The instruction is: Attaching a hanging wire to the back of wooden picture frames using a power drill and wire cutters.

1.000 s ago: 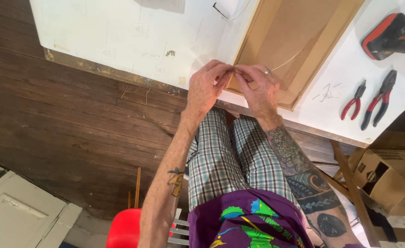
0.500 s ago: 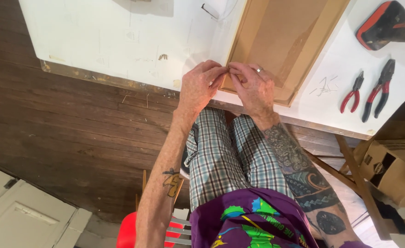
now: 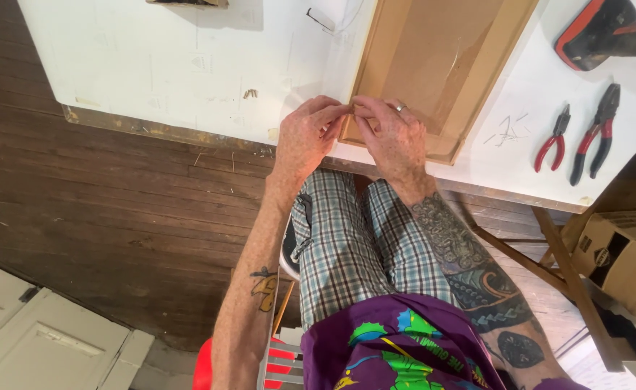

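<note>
Wooden frame: left hand and right hand pinch its corner in closed grip.

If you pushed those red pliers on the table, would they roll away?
Probably not. Both red-handled pliers lie flat on the white table with handles spread, so they would likely slide rather than roll. They look like metal, so likely stiff and fairly heavy for their size. The smooth tabletop may let them skid.
</note>
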